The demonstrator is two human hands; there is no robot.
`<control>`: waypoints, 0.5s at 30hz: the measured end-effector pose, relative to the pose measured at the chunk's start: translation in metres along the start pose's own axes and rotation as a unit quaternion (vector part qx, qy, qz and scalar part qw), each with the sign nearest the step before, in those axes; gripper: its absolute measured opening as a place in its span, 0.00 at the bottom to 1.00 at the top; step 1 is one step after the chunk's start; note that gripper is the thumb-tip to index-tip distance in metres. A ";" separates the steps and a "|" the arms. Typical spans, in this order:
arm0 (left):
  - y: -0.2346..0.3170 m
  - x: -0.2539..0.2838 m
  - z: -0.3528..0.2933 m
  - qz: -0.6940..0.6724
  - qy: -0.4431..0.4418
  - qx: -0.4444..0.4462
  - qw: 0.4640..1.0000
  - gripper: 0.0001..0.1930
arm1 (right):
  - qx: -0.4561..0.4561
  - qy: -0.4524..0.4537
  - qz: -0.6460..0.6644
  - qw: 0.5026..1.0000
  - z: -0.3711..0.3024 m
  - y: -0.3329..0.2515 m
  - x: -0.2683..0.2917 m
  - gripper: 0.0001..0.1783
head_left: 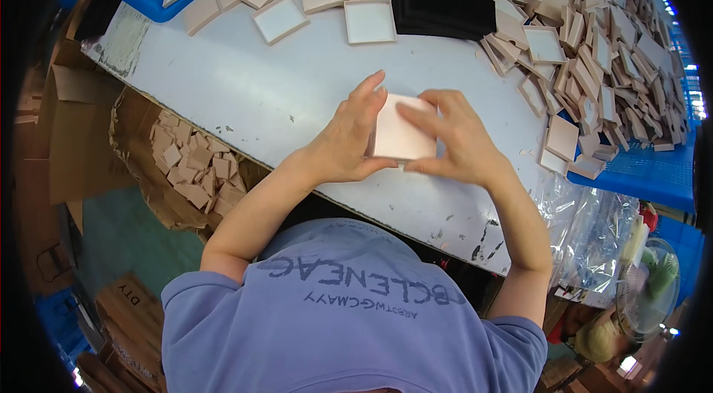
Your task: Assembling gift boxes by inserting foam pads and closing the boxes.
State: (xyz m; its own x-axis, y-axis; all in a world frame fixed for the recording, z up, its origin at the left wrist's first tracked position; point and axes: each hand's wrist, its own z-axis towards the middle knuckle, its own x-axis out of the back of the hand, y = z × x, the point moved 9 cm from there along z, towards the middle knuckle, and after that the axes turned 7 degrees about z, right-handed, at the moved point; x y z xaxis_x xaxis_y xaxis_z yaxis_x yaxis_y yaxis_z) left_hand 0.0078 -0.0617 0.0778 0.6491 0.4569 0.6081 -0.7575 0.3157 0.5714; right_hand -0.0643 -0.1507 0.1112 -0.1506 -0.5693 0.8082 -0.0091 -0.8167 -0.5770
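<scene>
Over white table [245,96], left hand [343,133] and right hand [464,137] clamped around pale pink box [399,135]; best keep pressure light, even.

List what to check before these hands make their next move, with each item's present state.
1. Two-handed hold: ok; left hand and right hand both touch the pale pink box.
2. Box fully closed: cannot tell; the hands hide some edges.
3. Loose boxes apart from the hands: ok; they lie farther back on the table.
4. Right pile contained: not ok; some boxes lie outside the blue crate.
5. Left carton open: ok; small pale pieces show inside.
</scene>
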 end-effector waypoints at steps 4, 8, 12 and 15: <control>0.003 -0.012 0.001 0.075 -0.114 0.017 0.990 0.49 | 0.050 -0.002 -0.077 0.996 -0.012 -0.013 -0.012 0.41; 0.006 -0.009 0.002 0.126 -0.119 0.021 0.985 0.47 | 0.029 0.024 -0.107 0.994 -0.021 -0.010 -0.024 0.41; 0.004 -0.006 0.003 0.184 -0.162 0.024 0.969 0.44 | 0.005 -0.009 -0.113 0.994 -0.017 -0.009 -0.019 0.38; -0.019 0.013 0.015 0.116 -0.068 0.036 0.990 0.36 | 0.024 0.093 -0.018 0.995 -0.002 0.015 0.033 0.29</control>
State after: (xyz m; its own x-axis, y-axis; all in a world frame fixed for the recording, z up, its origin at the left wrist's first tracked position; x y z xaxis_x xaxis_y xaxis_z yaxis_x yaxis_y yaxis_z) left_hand 0.0320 -0.0739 0.0829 0.4654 0.3923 0.7934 -0.8836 0.1536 0.4423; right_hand -0.0714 -0.1814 0.1294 -0.3314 -0.5162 0.7897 0.0283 -0.8421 -0.5386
